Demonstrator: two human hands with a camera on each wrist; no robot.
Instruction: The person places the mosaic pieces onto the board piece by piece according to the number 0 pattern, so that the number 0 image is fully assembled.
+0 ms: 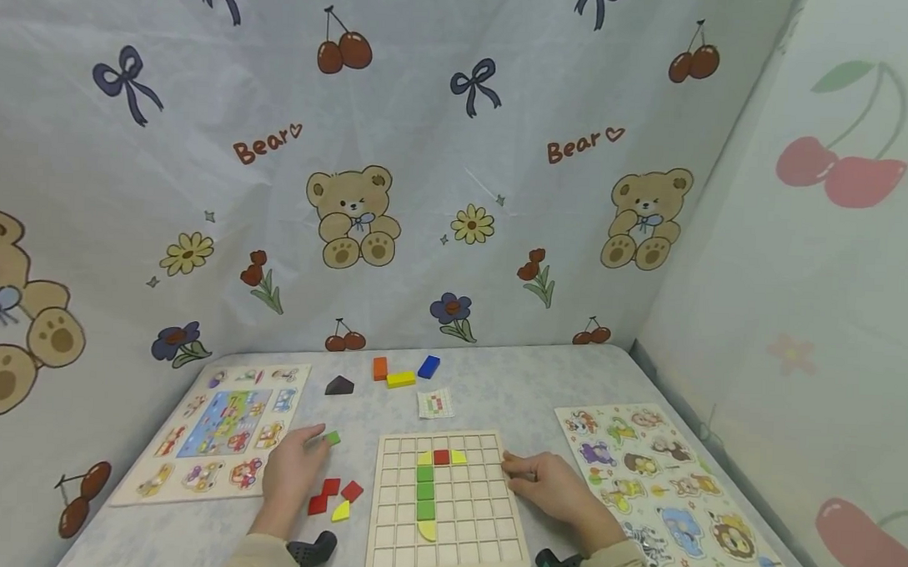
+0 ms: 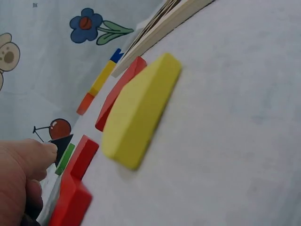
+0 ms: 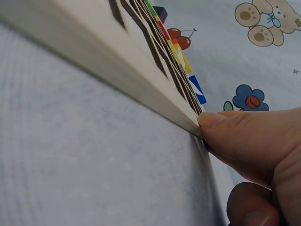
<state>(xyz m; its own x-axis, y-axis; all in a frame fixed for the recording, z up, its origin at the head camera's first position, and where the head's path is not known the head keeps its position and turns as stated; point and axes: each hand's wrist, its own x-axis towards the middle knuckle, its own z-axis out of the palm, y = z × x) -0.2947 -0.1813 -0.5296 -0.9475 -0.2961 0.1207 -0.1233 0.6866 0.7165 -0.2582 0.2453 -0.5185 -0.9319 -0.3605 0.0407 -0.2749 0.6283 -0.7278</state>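
My left hand (image 1: 291, 470) reaches left of the grid board, its fingertips right beside a small green block (image 1: 332, 438). In the left wrist view the green block (image 2: 65, 159) lies just past the fingertips. My right hand (image 1: 552, 485) holds the right edge of the wooden grid board (image 1: 483, 518); in the right wrist view thumb and finger pinch the board's edge (image 3: 155, 101). On the board stand a green column (image 1: 426, 491), a red square (image 1: 440, 456) and yellow quarter-round pieces (image 1: 427, 530). Nearer me, below the green block, lie red blocks (image 1: 331, 486) and a yellow piece (image 1: 341, 511).
A patterned card (image 1: 436, 404) lies behind the board, with orange (image 1: 379, 368), yellow (image 1: 401, 379) and blue (image 1: 428, 367) blocks beyond. A dark block (image 1: 339, 385) sits left of them. Picture puzzle boards flank the table at left (image 1: 147, 473) and right (image 1: 607, 422).
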